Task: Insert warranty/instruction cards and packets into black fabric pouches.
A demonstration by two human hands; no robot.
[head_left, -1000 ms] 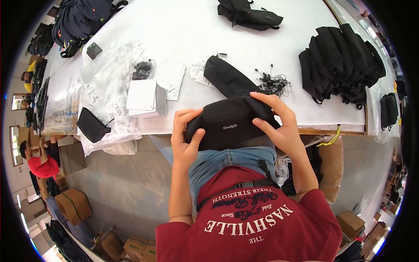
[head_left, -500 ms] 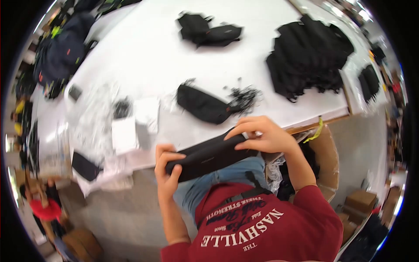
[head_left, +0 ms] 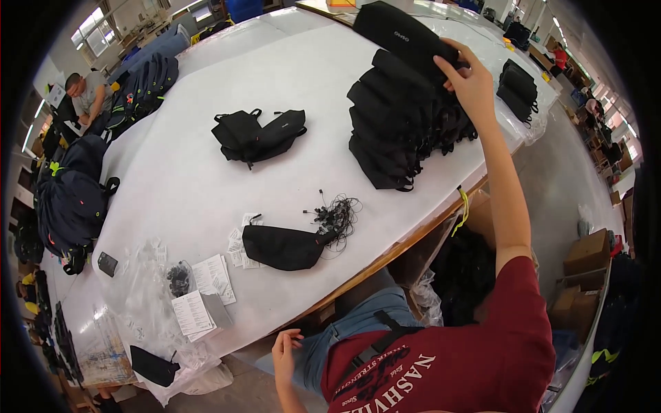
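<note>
So the right hand [head_left: 471, 86] is stretched way out toward 1 o'clock, fingers clamped around one end of a long black pouch [head_left: 403, 34], holding it right over the top of a big stack of black bags [head_left: 399, 131] that sits at about 12 to 1 o'clock on the white worktop [head_left: 179, 179]. Whether the pouch actually touches the stack, can't tell from this angle.

The left hand [head_left: 286, 347] is down low at about 6 o'clock, below the worktop's near edge, fingers loosely curled and holding nothing, resting by the jeans-covered knee [head_left: 365, 316].

Other stuff around:
- A single black waist bag [head_left: 282, 248] lies flat near the middle of the worktop, with a tangle of black cords [head_left: 337, 215] just beside its right end and a few small paper tags [head_left: 237, 244] at its left end.
- Another little heap of black bags [head_left: 258, 134] at roughly 11 o'clock.
- At 8 o'clock: printed paper sheets [head_left: 206, 292], crinkly clear plastic wrap [head_left: 144, 303] and a small dark phone-like thing [head_left: 107, 263].
- Dark navy backpacks [head_left: 72, 193] piled at 9 o'clock along the far left edge.
- Another person [head_left: 86, 89] sits at about 10 o'clock, well away.
- Cardboard boxes [head_left: 585, 258] on the floor at 3 o'clock.
</note>
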